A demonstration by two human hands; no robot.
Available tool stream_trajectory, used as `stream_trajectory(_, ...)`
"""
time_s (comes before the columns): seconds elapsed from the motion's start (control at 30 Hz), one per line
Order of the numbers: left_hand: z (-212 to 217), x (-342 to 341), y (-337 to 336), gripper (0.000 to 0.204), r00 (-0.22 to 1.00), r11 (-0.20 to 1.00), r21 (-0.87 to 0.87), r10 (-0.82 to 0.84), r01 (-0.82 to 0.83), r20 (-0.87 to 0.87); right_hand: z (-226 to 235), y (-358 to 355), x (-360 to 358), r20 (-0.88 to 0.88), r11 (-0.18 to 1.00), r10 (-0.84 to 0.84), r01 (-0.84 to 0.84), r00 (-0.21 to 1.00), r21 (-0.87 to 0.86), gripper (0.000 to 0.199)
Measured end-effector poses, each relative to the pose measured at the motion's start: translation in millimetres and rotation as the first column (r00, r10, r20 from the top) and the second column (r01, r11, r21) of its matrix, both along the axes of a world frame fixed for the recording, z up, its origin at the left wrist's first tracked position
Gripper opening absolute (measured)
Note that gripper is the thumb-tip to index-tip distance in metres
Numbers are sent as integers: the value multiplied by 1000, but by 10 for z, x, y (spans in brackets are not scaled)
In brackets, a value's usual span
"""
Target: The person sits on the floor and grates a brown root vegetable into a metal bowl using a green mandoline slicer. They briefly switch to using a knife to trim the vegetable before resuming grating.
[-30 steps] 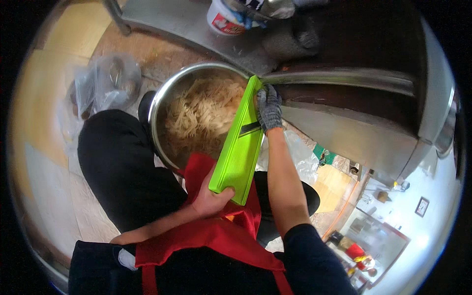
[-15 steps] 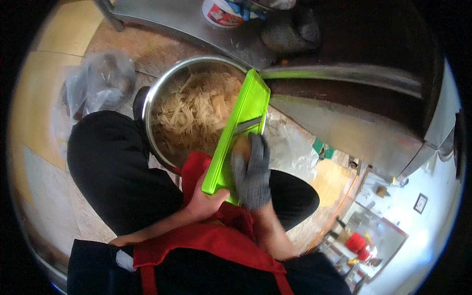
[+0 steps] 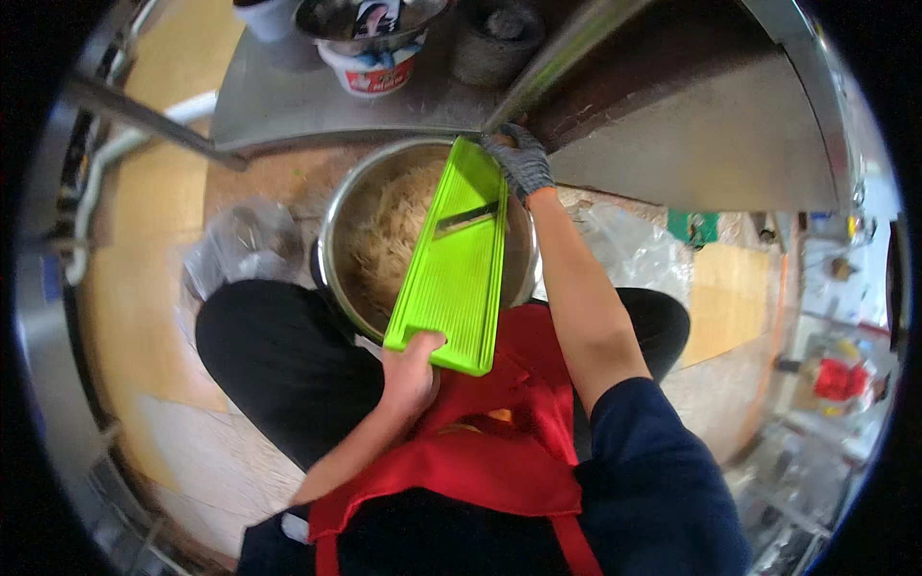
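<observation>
A bright green mandoline slicer (image 3: 449, 278) slants across a steel pot (image 3: 338, 197), its slanted metal blade crossing the upper part. Closed around its near end is my bare left hand (image 3: 411, 370), thumb on top. My right hand (image 3: 523, 165), in a grey glove, is beyond the blade, beside the slicer's far end and the pot rim. Its fingers are curled; a brownish bit shows at them, too small to name. Pale shredded strips (image 3: 389, 235) lie in the pot, partly covered by the slicer.
Behind the pot, a low metal shelf (image 3: 288, 110) bears a white and red tub (image 3: 375, 77) with a metal bowl on top, and a dark stone mortar (image 3: 495, 43). Clear plastic bags lie on the floor left (image 3: 245, 245) and right (image 3: 629, 250) of the pot. My knees flank it.
My right hand has moved away from me, off the slicer's face to beyond its far end. The slicer's face has turned up into fuller view. The head view has shifted.
</observation>
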State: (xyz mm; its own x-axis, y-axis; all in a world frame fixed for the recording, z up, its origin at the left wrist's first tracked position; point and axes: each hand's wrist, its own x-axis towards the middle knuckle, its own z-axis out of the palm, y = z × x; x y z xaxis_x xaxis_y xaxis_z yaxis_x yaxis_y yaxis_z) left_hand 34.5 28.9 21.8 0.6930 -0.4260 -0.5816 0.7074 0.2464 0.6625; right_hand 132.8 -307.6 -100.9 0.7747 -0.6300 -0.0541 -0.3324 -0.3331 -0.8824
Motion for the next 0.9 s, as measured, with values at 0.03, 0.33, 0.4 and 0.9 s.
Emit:
stream_trajectory(0.03, 30, 15, 34, 39, 994, 994, -32, 104, -104, -29, -6, 5, -69, 24, 1000, 0, 0, 1000, 1, 46)
stream_trajectory(0.33, 626, 404, 635, 55, 994, 997, 68, 25, -33, 107, -519, 109, -756, -507, 915, 393, -273, 767, 297, 76)
stream_trajectory(0.4, 741, 404, 602, 56, 992, 995, 52, 77, -83, 102, -690, 146, -721, -496, 936, 312, -173, 810, 307, 98)
stream_trajectory(0.9, 825, 275, -98, 53, 998, 999, -41, -13, 15, 65, -1134, 814, -889, -269, 288, 931, -950, 248, 118, 105)
